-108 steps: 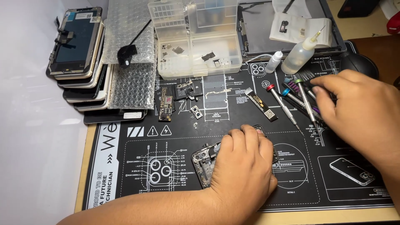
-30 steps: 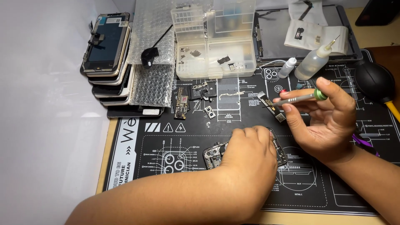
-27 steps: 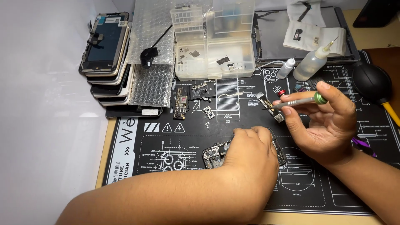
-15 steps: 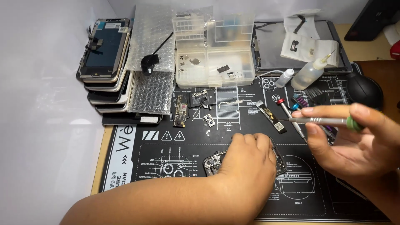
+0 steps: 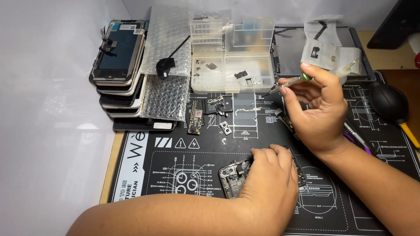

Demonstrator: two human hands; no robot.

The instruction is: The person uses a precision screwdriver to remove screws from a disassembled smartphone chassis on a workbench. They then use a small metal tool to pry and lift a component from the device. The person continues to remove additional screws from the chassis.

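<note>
— What have I got in each hand right now?

— My left hand is pressed down over the opened phone chassis, fingers curled on it, pinning it to the black repair mat near the front of the bench. My right hand is lifted above the mat, thumb and fingers closed round a slim screwdriver with a green collar, its tip pointing left toward the clear parts box.

— How would I do this step well?

— I'd judge the chassis needs to lie flat and not rock, so the left palm should bear straight down while leaving the screw sites uncovered; at present my fingers hide much of the frame. The driver should come in upright over a screw, not slanted, with light pressure so the head doesn't strip.

— Anything close by to mind?

— Loose brackets and a small logic board lie on the mat just beyond the chassis, and the stack of phone screens sits at the left. I'd keep my wrist off those.
</note>
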